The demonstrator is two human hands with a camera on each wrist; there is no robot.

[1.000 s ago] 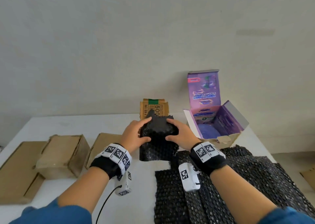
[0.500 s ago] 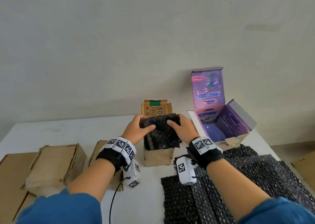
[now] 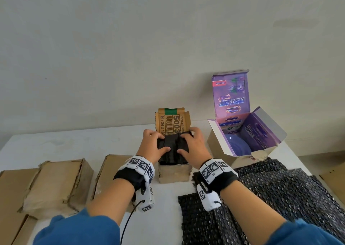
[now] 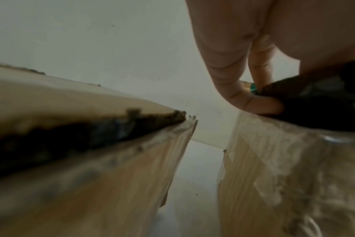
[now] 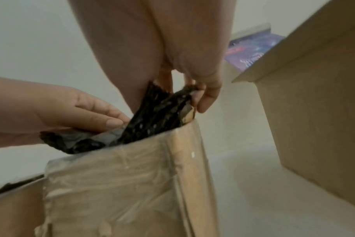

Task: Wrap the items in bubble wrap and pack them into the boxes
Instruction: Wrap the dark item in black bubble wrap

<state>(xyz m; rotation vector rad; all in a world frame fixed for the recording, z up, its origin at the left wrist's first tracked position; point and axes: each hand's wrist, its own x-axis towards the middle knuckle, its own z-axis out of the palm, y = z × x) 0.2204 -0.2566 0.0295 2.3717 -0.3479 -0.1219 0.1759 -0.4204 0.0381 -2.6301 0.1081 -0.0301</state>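
Observation:
A small brown cardboard box (image 3: 174, 174) stands open at the table's middle, its barcoded lid flap (image 3: 172, 123) upright behind. A bundle wrapped in black bubble wrap (image 3: 173, 151) sits in its mouth, partly above the rim. My left hand (image 3: 160, 142) grips the bundle's left side, thumb on top. My right hand (image 3: 186, 142) grips its right side. In the right wrist view the right fingers (image 5: 205, 99) pinch the wrap's far edge while the left hand (image 5: 81, 112) rests on the bundle (image 5: 152, 121). What is inside the wrap is hidden.
An open purple box (image 3: 261, 131) holding a blue bowl (image 3: 237, 147) stands to the right. Black bubble wrap sheets (image 3: 261, 198) cover the table's near right. Closed brown boxes (image 3: 57, 185) lie at the left, one (image 3: 110, 172) close to my left wrist.
Both hands carried the wrapped bundle forward from over the table and lowered it into the small brown box, where it now sits deeper.

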